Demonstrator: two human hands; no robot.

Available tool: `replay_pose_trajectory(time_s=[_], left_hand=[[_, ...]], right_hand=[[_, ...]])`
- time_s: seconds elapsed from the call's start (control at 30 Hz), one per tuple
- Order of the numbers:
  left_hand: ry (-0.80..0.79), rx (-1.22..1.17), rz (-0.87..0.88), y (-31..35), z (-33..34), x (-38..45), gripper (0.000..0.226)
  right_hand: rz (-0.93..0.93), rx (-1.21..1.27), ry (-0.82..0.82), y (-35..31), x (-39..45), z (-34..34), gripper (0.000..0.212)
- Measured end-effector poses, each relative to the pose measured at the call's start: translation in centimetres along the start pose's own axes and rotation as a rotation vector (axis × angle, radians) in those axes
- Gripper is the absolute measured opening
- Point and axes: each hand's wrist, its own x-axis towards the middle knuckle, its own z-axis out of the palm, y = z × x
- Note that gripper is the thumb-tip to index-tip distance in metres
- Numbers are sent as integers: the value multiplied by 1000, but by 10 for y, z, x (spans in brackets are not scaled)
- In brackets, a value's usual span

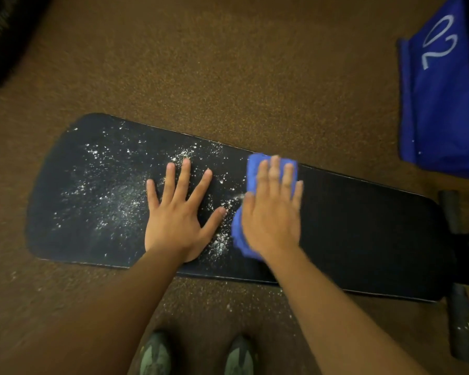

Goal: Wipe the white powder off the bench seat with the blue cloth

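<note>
A long black bench seat (pixel 363 234) lies across the view, wider at its left end. White powder (pixel 106 196) is scattered over the left half; the right half looks dark and bare. My left hand (pixel 179 212) rests flat on the seat with fingers spread, powder around it. My right hand (pixel 274 209) presses flat on the folded blue cloth (pixel 255 169) near the seat's middle. The cloth shows beyond the fingertips and along the hand's left side; the rest is hidden under the palm.
Brown speckled floor (pixel 228 63) surrounds the bench, with some powder spilled on it near the front edge. A blue fabric item with white marks (pixel 444 90) is at the top right. The bench's black frame bar (pixel 458 307) runs at the right end. My shoes (pixel 198 355) are below.
</note>
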Motion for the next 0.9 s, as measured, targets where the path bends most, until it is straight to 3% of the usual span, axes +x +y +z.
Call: replay_pose_trajectory(time_s=[0.07,0.13,0.23,0.33,0.37,0.53,0.6,0.67,0.77,0.9], left_hand=[[2,-18,2,0,0,-1,71],[1,-35,7,0,-1,-1,71],[-7,-32,1,0,-2,-1,70],[-9,-50,4,0,-1,-2,67],[-7,-58,4,0,0,-2,65],[4,-67,13,-2,0,-2,62],[-2,-64,19,-2,-2,-2,62],[-7,-52,12,-1,-1,-3,62],[-9,-63,18,-1,0,-3,61],[4,-73,23,-3,2,-2,60]], right_hand=[[-197,-49,-47,1,-44,4,64],[-248,-87,-92,25,-79,1,64],[-70,-81,-62,51,-55,-5,64],[186,19,-35,22,13,-8,64],[195,29,-22,8,20,-7,64],[-241,-102,-92,0,-74,4,65],[-168,-128,-71,35,-76,0,66],[46,-138,-40,52,-37,-8,67],[254,-21,-18,17,22,-12,69],[-208,-85,-57,-17,-33,4,67]])
